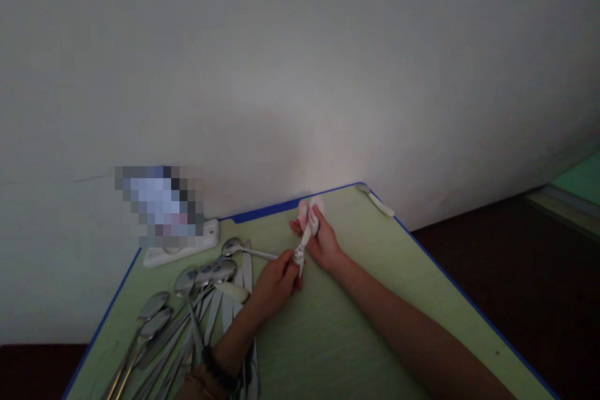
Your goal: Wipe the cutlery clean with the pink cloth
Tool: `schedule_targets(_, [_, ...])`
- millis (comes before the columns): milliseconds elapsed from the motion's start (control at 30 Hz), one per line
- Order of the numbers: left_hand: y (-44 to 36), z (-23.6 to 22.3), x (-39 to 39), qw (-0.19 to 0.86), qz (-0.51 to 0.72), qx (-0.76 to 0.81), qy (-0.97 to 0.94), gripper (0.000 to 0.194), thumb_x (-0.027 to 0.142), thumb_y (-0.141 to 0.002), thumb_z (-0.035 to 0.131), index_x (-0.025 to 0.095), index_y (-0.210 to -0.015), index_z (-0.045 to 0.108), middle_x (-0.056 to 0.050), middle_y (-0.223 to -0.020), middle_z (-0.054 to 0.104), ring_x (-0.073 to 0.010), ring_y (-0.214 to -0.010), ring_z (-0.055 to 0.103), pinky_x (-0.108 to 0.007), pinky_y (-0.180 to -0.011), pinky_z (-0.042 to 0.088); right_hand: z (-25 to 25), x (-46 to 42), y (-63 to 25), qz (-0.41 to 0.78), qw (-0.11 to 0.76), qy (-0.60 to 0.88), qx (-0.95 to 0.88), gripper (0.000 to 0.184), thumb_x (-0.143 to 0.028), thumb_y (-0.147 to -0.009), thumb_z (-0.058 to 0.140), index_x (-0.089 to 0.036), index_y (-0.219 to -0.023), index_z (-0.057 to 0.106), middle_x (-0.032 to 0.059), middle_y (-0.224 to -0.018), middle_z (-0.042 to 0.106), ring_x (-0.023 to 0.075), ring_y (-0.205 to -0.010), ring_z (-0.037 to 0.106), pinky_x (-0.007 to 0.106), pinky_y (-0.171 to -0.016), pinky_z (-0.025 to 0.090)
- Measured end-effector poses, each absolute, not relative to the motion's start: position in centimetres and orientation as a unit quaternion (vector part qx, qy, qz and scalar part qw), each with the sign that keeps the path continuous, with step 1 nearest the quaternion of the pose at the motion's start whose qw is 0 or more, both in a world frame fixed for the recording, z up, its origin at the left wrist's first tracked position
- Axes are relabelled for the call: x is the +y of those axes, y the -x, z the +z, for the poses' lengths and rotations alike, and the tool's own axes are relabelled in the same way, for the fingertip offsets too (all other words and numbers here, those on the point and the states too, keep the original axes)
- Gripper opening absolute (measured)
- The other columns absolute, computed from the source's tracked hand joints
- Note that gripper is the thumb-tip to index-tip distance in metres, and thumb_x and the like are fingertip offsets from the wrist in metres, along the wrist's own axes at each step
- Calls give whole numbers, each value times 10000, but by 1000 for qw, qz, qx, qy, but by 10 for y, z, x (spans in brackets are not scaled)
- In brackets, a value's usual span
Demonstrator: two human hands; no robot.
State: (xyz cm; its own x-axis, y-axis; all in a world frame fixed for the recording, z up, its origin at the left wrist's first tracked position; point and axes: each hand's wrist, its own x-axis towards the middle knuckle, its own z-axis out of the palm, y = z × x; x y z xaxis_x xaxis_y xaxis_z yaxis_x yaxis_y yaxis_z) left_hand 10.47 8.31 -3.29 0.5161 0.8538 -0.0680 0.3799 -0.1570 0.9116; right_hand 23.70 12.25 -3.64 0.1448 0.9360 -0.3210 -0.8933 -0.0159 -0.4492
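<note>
My left hand [279, 278] is closed on the metal head of a white-handled fork [305, 239], whose tines are partly hidden by the fingers. Around the handle's far end, my right hand [325, 240] pinches a crumpled white and pinkish tissue [316, 207]. Both hands are over the middle of the green table [365, 319]. Under and beside my left forearm lies a pile of metal cutlery, including a long-handled spoon [231, 247], more spoons [186, 280] and several flat knives [247, 262]. A white handle [233, 291] lies across the pile.
Another white-handled utensil [380, 205] lies at the table's far right corner. A blurred-out screen [157, 203] leans above a white device [182, 247] at the far left. The table's blue edge [267, 209] runs along a grey wall [300, 75].
</note>
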Motion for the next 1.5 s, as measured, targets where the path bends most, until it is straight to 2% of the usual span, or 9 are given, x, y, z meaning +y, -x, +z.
schedule_targets(133, [-106, -34, 81, 492, 265, 441, -703, 277, 322, -898, 297, 202, -730, 482, 41, -512, 513, -145, -466, 485, -256, -514, 374, -38, 120, -236, 668, 672, 289, -135, 261, -387, -667, 726, -160, -709, 605, -30, -601, 597, 115, -607, 585, 317, -757, 516])
schedule_targets(233, [-107, -34, 80, 491, 279, 446, -694, 265, 359, -910, 277, 202, -830, 474, 60, -489, 476, -146, -446, 463, -251, -487, 363, -42, 116, -234, 679, 633, 291, -231, 326, -415, -619, 751, -150, -772, 637, -9, -701, 641, 119, -674, 596, 284, -773, 483])
schedule_targets(433, [-109, -37, 82, 481, 291, 453, -691, 247, 371, -904, 321, 220, -737, 423, 67, -483, 440, -130, -435, 439, -240, -467, 338, -55, 113, -236, 673, 536, 367, -353, 355, -439, -629, 734, -142, -811, 667, 6, -687, 654, 90, -560, 515, 210, -545, 396])
schedule_targets(533, [-110, -35, 81, 484, 286, 446, -696, 249, 382, -902, 339, 216, -742, 431, 72, -486, 442, -122, -435, 435, -233, -471, 337, -52, 113, -236, 686, 556, 359, -302, 354, -439, -628, 735, -136, -795, 658, 12, -705, 662, 99, -580, 542, 219, -573, 419])
schedule_targets(700, [-109, -29, 80, 487, 274, 433, -707, 283, 423, -888, 378, 210, -710, 431, 76, -489, 443, -113, -453, 434, -226, -484, 338, -40, 113, -233, 693, 632, 294, -185, 330, -412, -621, 749, -158, -791, 627, -1, -718, 664, 132, -693, 618, 290, -786, 474])
schedule_targets(800, [-108, -28, 80, 482, 272, 436, -709, 300, 437, -881, 388, 211, -687, 424, 75, -482, 443, -114, -454, 438, -228, -488, 337, -38, 114, -232, 687, 640, 286, -192, 314, -402, -624, 747, -156, -781, 631, -5, -715, 663, 135, -715, 624, 302, -838, 464])
schedule_targets(1067, [-106, -37, 85, 472, 279, 471, -691, 325, 407, -887, 328, 211, -649, 429, 56, -465, 440, -127, -427, 427, -244, -463, 307, -43, 107, -235, 577, 530, 414, -463, 281, -406, -669, 699, -145, -773, 678, 8, -738, 668, 124, -650, 556, 231, -631, 422])
schedule_targets(1267, [-107, -31, 83, 477, 285, 459, -693, 281, 398, -881, 368, 204, -693, 444, 66, -488, 435, -118, -446, 424, -229, -467, 309, -44, 107, -231, 585, 563, 423, -401, 366, -506, -695, 644, -145, -749, 668, 6, -677, 656, 110, -591, 542, 220, -592, 411])
schedule_targets(1500, [-106, -32, 83, 485, 276, 435, -706, 362, 440, -881, 387, 202, -613, 440, 57, -456, 435, -122, -452, 431, -241, -497, 325, -39, 106, -227, 604, 574, 413, -369, 516, -645, -717, 521, -150, -751, 662, 31, -598, 642, 160, -599, 605, 278, -642, 470])
